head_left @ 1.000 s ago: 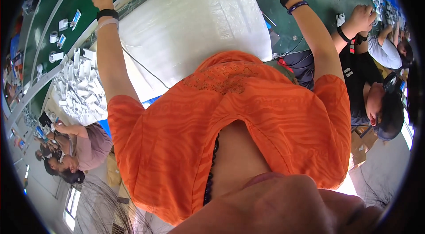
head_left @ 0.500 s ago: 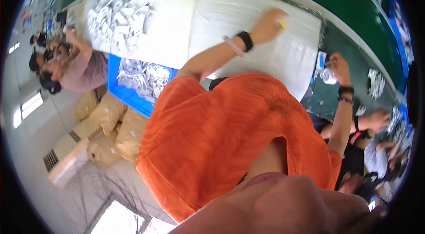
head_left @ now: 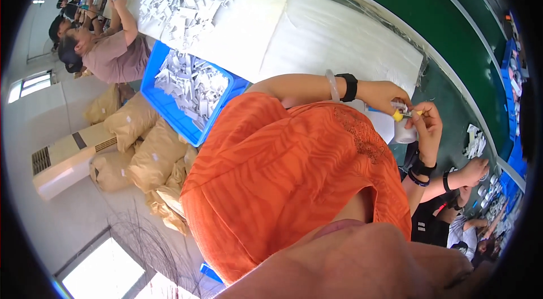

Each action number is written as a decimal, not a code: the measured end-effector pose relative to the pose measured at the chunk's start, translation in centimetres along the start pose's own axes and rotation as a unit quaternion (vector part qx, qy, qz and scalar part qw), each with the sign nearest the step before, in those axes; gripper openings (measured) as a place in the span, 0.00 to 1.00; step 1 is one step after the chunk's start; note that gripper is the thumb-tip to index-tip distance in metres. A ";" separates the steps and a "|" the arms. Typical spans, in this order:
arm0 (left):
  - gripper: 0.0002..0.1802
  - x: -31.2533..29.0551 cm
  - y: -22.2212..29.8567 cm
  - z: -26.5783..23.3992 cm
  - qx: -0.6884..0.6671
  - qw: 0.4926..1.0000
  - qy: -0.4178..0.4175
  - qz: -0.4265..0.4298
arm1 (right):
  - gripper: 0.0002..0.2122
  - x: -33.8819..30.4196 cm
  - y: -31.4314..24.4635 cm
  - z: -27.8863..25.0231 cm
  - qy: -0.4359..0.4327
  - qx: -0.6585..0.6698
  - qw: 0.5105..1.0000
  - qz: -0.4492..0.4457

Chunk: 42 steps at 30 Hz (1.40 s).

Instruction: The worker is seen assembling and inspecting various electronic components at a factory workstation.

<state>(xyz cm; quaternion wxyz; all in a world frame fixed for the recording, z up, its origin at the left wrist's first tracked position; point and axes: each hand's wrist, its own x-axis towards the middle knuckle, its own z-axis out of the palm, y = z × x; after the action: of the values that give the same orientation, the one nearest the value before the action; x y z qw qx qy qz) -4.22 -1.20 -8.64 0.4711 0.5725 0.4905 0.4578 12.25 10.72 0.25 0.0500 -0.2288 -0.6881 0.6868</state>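
Observation:
My left hand point(head_left: 387, 97), with a black watch and pale bracelet on its wrist, pinches a small yellow-ended piece point(head_left: 398, 115). My right hand point(head_left: 428, 126), wearing dark bands, meets it at the other end, fingers closed on the same piece. A short, thin section shows between the two hands; its exact kind is too small to make out. Just below them, a white cylindrical item point(head_left: 405, 133) sits by the green tabletop, partly covered by my right hand. The white sheet point(head_left: 339, 39) spreads beyond my left forearm.
At the far left lies a heap of small white parts point(head_left: 186, 5). A blue bin point(head_left: 148, 87) beside me holds more. Tan sacks point(head_left: 153, 152) stand on the floor. One co-worker point(head_left: 116, 53) is at the left, others at the right near white parts point(head_left: 474, 142).
My left hand has come from over the white sheet toward the right, carrying the yellow-ended piece. My right hand now meets it there. The head view has shifted.

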 end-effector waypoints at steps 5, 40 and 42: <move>0.29 -1.8 1.6 0.5 -0.098 0.990 -0.044 -0.086 | 0.05 -1.2 -0.1 0.4 -0.025 -0.038 0.999 0.010; 0.22 -2.2 5.1 -0.3 -0.280 0.946 0.148 -0.066 | 0.09 0.3 2.8 4.9 0.282 -0.282 0.870 -0.290; 0.22 -2.2 5.4 -0.3 -0.267 0.950 0.148 -0.060 | 0.09 0.4 3.0 4.6 0.274 -0.317 0.845 -0.333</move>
<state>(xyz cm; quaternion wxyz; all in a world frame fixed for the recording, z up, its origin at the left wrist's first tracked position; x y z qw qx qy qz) -4.04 -3.73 -3.39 0.5554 0.3211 0.4481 0.6225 10.85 6.50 -2.95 0.3869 -0.1680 -0.8616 0.2823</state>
